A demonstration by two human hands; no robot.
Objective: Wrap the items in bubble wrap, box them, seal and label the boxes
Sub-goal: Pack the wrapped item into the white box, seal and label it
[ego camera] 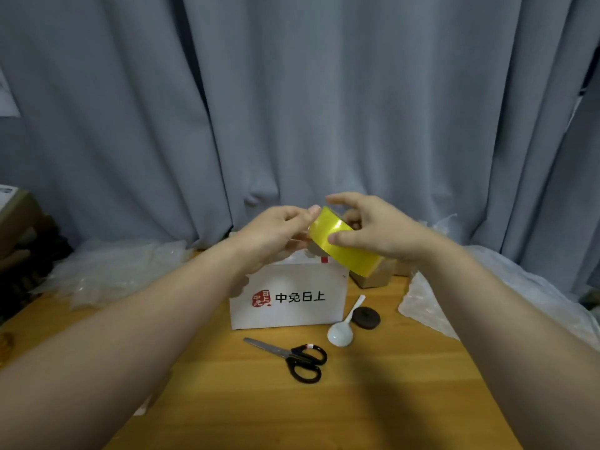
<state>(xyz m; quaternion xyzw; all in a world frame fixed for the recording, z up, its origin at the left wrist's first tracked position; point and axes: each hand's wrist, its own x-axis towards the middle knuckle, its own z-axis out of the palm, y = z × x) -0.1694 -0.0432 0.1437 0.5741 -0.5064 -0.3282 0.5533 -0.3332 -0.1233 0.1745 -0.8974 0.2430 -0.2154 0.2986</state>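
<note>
Tape roll (341, 243), yellow and glossy, hangs tilted above the white box (285, 315), held between both hands. The right grip (373, 228) clasps it, thumb pressed on the outer face and fingers curved over the far rim; the left grip (276, 235) pinches its edge at 9 o'clock. The box stands on the wooden bench (357, 401). Scissors (292, 355) lie at 6 o'clock from the box, a white spoon (341, 332) and black disc (367, 316) at 4 o'clock, a brown carton (373, 278) at 2 o'clock. Bubble wrap (113, 271) lies crumpled at 9 o'clock.
</note>
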